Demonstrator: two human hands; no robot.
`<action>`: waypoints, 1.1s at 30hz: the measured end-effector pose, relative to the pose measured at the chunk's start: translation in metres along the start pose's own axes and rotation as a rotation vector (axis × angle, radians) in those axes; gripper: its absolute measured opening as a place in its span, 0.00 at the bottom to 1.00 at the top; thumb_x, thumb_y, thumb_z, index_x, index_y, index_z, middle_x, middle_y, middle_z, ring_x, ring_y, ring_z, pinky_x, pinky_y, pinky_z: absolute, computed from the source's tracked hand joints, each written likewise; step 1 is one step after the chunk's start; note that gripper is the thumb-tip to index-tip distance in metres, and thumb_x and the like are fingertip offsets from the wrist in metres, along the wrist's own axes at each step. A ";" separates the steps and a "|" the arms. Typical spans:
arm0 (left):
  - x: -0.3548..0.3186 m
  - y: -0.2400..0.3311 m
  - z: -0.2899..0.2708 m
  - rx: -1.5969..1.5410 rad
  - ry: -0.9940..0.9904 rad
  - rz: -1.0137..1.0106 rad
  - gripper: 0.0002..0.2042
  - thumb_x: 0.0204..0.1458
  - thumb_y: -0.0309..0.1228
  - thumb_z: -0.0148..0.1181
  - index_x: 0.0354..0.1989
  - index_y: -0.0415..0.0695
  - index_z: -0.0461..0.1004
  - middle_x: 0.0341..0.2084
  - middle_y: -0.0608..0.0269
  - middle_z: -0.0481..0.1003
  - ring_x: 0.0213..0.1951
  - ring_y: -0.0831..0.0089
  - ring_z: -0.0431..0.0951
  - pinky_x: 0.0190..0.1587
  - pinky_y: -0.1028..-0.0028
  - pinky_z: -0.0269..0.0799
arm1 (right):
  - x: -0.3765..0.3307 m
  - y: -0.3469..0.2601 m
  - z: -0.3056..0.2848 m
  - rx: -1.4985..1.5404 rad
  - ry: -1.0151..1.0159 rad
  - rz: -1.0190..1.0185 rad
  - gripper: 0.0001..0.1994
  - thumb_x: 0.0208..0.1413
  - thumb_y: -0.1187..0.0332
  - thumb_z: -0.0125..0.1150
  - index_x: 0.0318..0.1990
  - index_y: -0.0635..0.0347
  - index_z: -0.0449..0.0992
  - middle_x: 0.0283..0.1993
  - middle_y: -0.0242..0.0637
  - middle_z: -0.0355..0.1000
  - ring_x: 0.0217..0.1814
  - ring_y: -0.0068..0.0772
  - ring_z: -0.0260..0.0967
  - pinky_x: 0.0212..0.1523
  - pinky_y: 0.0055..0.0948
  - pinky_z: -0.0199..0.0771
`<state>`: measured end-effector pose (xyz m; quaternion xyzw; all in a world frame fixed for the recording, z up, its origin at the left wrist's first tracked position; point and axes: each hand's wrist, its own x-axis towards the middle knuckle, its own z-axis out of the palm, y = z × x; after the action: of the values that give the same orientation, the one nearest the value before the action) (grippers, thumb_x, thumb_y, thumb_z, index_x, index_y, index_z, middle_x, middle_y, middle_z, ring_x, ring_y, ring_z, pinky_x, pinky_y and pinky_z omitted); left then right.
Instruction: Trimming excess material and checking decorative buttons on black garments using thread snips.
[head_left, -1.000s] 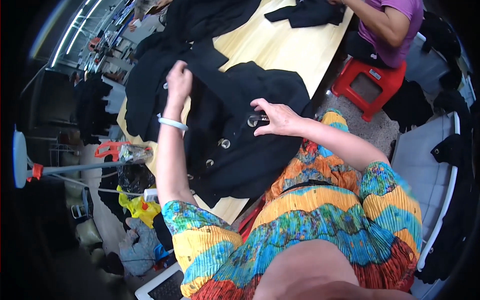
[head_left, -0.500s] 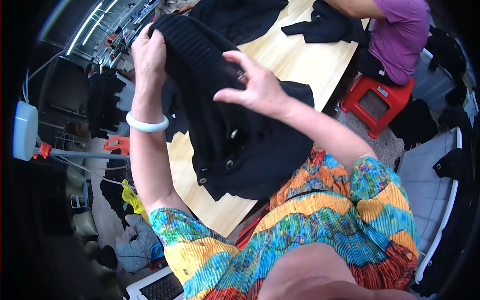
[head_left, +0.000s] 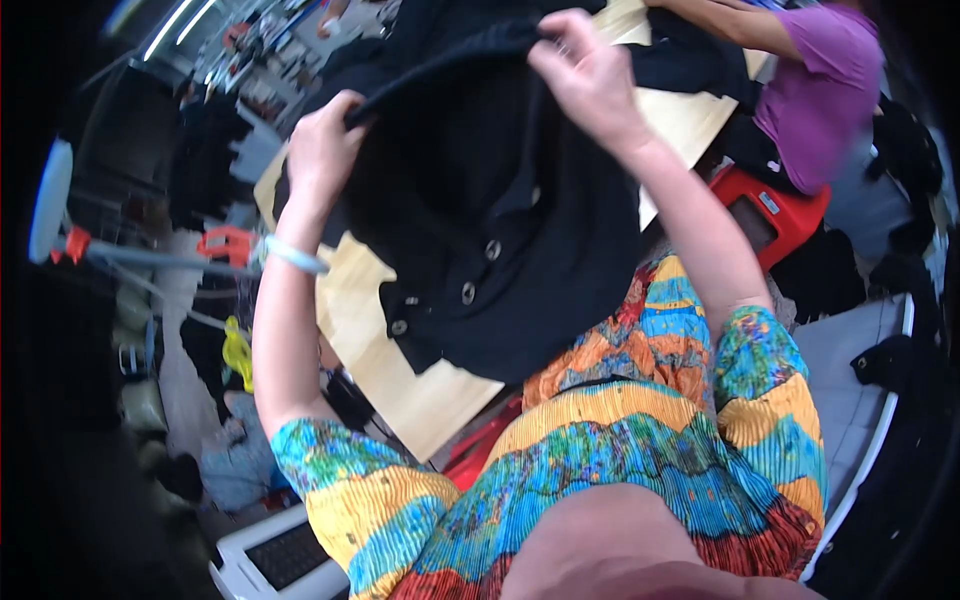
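Note:
A black knit garment (head_left: 560,270) with round metallic buttons down its front hangs between my two raised hands. My left hand (head_left: 325,145) is closed on one end of its upper edge. The other end of that edge is pinched in my right hand (head_left: 590,80). Stretched between them, the edge bows upward, and the dark inside of the garment shows below it. Its lower part drapes over the near side of the pale wooden table (head_left: 440,400). The fingertips are partly hidden in the cloth.
More black garments (head_left: 680,75) lie across the table's far side. At the right, a person in a purple shirt (head_left: 830,80) sits on a red plastic stool (head_left: 795,215). A grey-white bin (head_left: 850,350) with black cloth stands at my right. A pole with a white head (head_left: 50,200) juts in at left.
My right hand, open before, has moved up and right and taken hold of the garment's edge. My left hand has come down a little. The garment is now spread wide between them.

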<state>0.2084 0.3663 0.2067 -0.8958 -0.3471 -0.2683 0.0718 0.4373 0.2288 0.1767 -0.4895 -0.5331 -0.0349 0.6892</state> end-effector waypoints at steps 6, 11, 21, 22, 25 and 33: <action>-0.026 -0.028 0.032 -0.310 -0.310 -0.308 0.10 0.44 0.32 0.53 0.34 0.41 0.73 0.24 0.50 0.74 0.31 0.58 0.75 0.35 0.69 0.68 | 0.037 -0.035 -0.020 -0.004 -0.134 -0.005 0.10 0.45 0.73 0.50 0.37 0.65 0.69 0.26 0.32 0.66 0.26 0.20 0.60 0.30 0.20 0.62; -0.003 -0.054 -0.016 -0.648 -0.075 -0.466 0.11 0.49 0.31 0.46 0.34 0.36 0.71 0.23 0.62 0.72 0.24 0.77 0.72 0.25 0.78 0.68 | 0.033 -0.084 -0.005 0.045 -0.040 0.298 0.10 0.47 0.73 0.47 0.38 0.63 0.69 0.27 0.29 0.65 0.23 0.16 0.58 0.25 0.17 0.59; 0.027 0.070 -0.070 -1.477 -0.042 -0.060 0.09 0.50 0.27 0.45 0.35 0.39 0.72 0.26 0.64 0.73 0.26 0.80 0.71 0.27 0.82 0.66 | 0.050 -0.112 0.017 0.968 -0.488 0.559 0.11 0.49 0.71 0.56 0.41 0.63 0.71 0.38 0.32 0.69 0.40 0.22 0.66 0.42 0.20 0.66; 0.030 0.081 -0.068 -1.477 0.014 -0.130 0.09 0.50 0.26 0.44 0.35 0.39 0.72 0.27 0.64 0.73 0.27 0.78 0.72 0.28 0.81 0.67 | 0.050 -0.103 0.016 0.960 -0.488 0.566 0.11 0.49 0.71 0.56 0.41 0.63 0.71 0.38 0.32 0.69 0.40 0.22 0.66 0.42 0.20 0.66; 0.027 0.102 -0.065 -1.497 -0.020 -0.106 0.12 0.49 0.25 0.43 0.38 0.37 0.71 0.29 0.62 0.73 0.31 0.75 0.72 0.33 0.79 0.68 | 0.049 -0.091 0.005 0.661 -0.650 0.403 0.15 0.47 0.73 0.57 0.44 0.65 0.70 0.42 0.33 0.69 0.42 0.22 0.65 0.46 0.21 0.64; -0.029 0.123 -0.041 -1.303 0.416 -0.013 0.11 0.48 0.26 0.52 0.40 0.36 0.68 0.32 0.62 0.71 0.31 0.80 0.69 0.36 0.82 0.65 | 0.024 -0.069 -0.017 0.611 -0.461 0.484 0.13 0.46 0.71 0.58 0.41 0.66 0.72 0.36 0.35 0.72 0.37 0.24 0.70 0.41 0.20 0.70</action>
<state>0.2540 0.2439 0.2332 -0.6839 -0.0991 -0.5895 -0.4182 0.4196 0.1923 0.2400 -0.3692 -0.5287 0.3963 0.6535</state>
